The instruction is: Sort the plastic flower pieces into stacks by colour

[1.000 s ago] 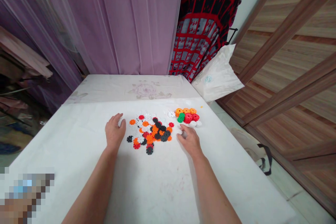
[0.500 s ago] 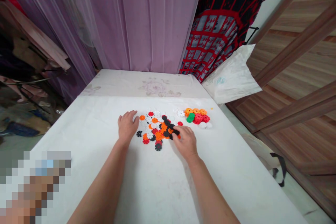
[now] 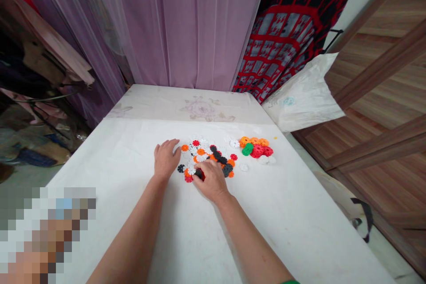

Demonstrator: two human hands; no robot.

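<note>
A loose pile of plastic snowflake discs in white, orange, red and black lies mid-table, with a red disc at its far side. My left hand rests at the pile's left edge, fingers spread and holding nothing, near an orange disc and a black disc. At the pile's near side, my right hand is bent over the pieces. Between its thumb and fingers shows a black snowflake disc; the fingertips are partly hidden. More black discs lie beyond that hand.
Right of the pile sit sorted groups: orange discs, green discs, red discs and white discs. One white disc lies apart. A white bag stands by the table's right edge.
My right hand has moved left and nearer across the pile, off the black and orange pieces at its right side. The white disc on the right is now uncovered. My left hand stays put.
</note>
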